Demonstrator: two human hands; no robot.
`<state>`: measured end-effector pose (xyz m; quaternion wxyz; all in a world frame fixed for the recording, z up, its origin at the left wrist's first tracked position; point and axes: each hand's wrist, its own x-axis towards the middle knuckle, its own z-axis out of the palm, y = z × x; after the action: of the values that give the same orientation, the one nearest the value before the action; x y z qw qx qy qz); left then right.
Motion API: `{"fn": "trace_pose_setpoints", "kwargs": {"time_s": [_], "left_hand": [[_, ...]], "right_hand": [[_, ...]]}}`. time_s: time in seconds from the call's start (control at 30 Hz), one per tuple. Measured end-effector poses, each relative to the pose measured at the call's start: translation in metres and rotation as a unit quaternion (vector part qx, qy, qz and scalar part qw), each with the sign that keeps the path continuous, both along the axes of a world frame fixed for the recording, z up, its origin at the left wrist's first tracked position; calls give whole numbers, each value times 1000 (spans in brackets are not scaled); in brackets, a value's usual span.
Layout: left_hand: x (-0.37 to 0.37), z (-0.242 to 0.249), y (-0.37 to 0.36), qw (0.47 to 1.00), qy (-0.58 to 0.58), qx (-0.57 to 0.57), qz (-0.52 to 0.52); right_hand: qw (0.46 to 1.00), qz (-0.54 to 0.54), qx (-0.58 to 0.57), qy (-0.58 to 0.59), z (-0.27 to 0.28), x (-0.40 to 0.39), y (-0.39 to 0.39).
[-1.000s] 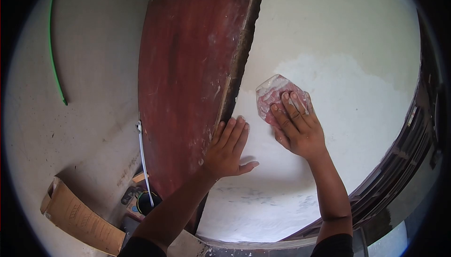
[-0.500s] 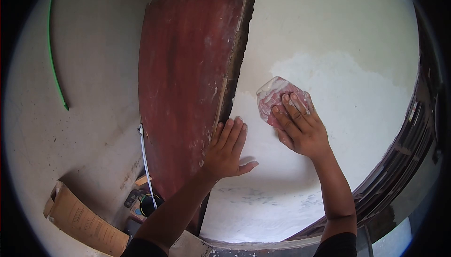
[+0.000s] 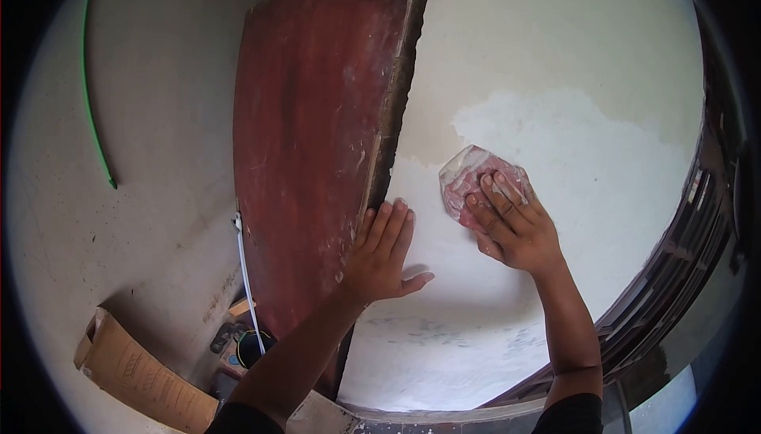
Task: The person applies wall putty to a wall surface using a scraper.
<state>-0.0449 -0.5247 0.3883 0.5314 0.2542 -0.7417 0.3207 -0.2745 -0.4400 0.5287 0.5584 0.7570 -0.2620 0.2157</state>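
My right hand [image 3: 519,224] presses a creased, reddish sheet of sandpaper [image 3: 461,183] flat against the wall, its fingers laid over the sheet. White powder coats much of the sandpaper. To the left, my left hand [image 3: 384,250] lies flat on the wall [image 3: 602,188] beside the edge of a dark red door [image 3: 309,117], holding nothing, with its thumb spread away from the fingers. Around the right hand the wall has a bright white patch, and above it the surface is greyer and looks damp.
A brown cardboard box [image 3: 151,374] leans at the lower left. Near the door's foot are a black round object [image 3: 252,347] and a white cord [image 3: 246,275]. A green tube [image 3: 89,101] hangs on the left wall. Dark slatted window bars [image 3: 674,275] stand at the right.
My right hand and the sandpaper have slid a little down and to the right along the wall. The left hand stays in place.
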Motion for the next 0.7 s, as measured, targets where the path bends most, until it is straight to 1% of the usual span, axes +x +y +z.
{"fn": "trace_pose_setpoints", "kwargs": {"time_s": [0.07, 0.1, 0.17, 0.2, 0.23, 0.27, 0.3, 0.33, 0.4, 0.43, 0.5, 0.53, 0.6, 0.63, 0.7], "left_hand": [[1, 1, 1, 1000, 0, -2, 3], [1, 1, 2, 1000, -3, -2, 4], [1, 2, 1, 1000, 1, -8, 4], [0, 1, 1, 1000, 3, -11, 3], [0, 0, 1, 1000, 2, -11, 1], [-1, 0, 0, 1000, 4, -10, 0], [-1, 0, -1, 1000, 5, -10, 0], [-1, 0, 0, 1000, 4, -10, -1], [0, 1, 1, 1000, 4, -2, -2], [0, 1, 2, 1000, 4, -2, -2], [0, 1, 1, 1000, 7, -6, -4], [0, 1, 1, 1000, 7, -7, -4], [0, 1, 1, 1000, 7, -14, 1], [0, 1, 1, 1000, 6, -14, 1], [0, 1, 1, 1000, 3, -15, 7]], "right_hand": [[999, 50, -5, 17, 3, -4, 11], [999, 51, -6, 18, 8, -1, 17], [988, 136, -24, -69, 18, 5, 29], [988, 135, -24, -70, 18, 8, 27], [938, 260, 42, -226, 18, 14, 23], [844, 373, 105, -371, 20, 21, 19], [797, 353, 166, -462, 31, 36, 28], [763, 383, 218, -474, 43, 37, 20], [688, 394, 275, -544, 51, 49, 11], [688, 394, 275, -544, 53, 51, 8], [682, 346, 301, -570, 54, 54, 2], [682, 346, 301, -570, 54, 56, 2], [737, 260, 240, -575, 53, 60, 1], [737, 259, 240, -576, 53, 56, 0], [781, 229, 149, -561, 52, 41, -4]]}}
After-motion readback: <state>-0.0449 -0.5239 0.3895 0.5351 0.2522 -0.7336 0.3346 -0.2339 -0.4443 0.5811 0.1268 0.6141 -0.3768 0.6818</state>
